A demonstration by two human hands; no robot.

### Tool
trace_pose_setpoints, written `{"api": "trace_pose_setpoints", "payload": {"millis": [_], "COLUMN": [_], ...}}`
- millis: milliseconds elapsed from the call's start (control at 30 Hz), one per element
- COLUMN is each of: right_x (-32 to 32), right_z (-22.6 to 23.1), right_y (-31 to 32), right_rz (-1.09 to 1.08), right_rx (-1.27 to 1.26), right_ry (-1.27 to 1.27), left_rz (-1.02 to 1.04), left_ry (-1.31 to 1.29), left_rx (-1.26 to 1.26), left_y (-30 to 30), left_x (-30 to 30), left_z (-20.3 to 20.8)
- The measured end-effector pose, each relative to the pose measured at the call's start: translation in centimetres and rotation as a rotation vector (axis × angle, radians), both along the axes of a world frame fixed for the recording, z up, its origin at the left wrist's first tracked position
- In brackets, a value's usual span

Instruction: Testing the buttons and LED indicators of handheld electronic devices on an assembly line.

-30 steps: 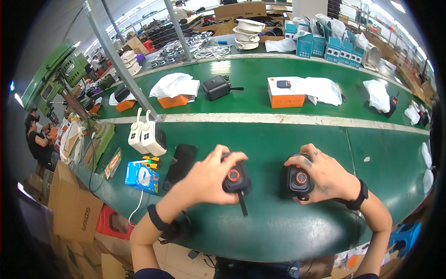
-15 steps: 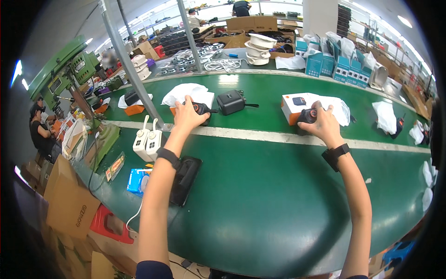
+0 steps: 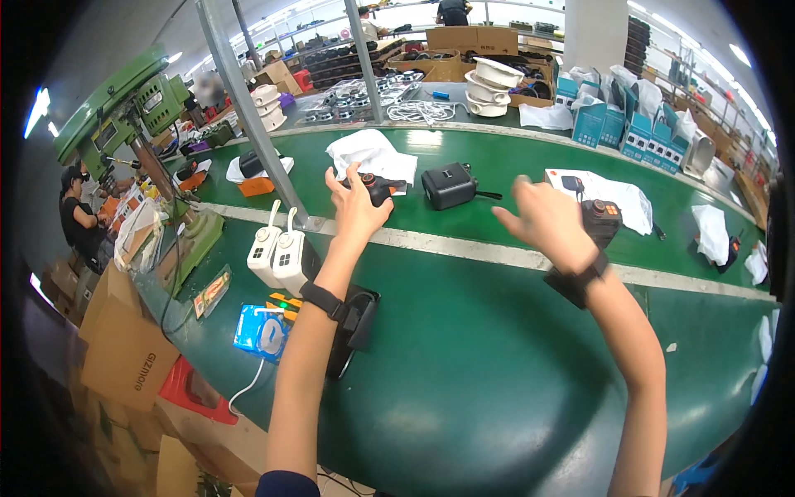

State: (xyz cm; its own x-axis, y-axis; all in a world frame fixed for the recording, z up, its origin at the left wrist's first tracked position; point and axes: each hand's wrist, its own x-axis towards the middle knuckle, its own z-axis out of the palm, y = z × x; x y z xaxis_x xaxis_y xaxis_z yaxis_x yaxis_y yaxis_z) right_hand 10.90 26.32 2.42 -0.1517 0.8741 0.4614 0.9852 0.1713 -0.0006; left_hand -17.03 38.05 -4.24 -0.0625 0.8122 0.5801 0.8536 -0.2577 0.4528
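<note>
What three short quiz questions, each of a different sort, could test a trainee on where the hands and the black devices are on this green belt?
1. True or false: the left hand touches a small black device by the white bag.
2. Multiple choice: the right hand is A) holding a device, B) open, apart from the black device with the orange knob, C) flat on the belt.
3. Fill in: the black box with a strap lies ___ the two hands.

Key: 1 true; 2 B; 3 between.

black device with an orange ring (image 3: 379, 187) at the left hand (image 3: 356, 207); green belt (image 3: 497, 348) with a white stripe below it.
</note>
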Motion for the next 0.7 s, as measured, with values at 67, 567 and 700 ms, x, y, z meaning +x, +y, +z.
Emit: {"api": "trace_pose_setpoints", "payload": {"millis": [67,567,700], "right_x": [1.0,0.0,1.4], "right_z": [-2.4,-6.7,-3.3], "right_y": [4.8,12.4,9.5], "right_rz": [-0.089,0.024,0.139], "right_rx": [-0.193,0.119,0.170], "right_ry": [0.000,0.458,0.417], "left_rz": [-0.045,-0.225,-0.331], "left_ry": [-0.032,-0.105,-0.218], "left_rx": [-0.057,0.272,0.114], "left_y": [-2.4,-12.1,-15.1], "left_x": [2.5,-1.8,-1.6], "left_z": [2.7,15.4,14.4]}}
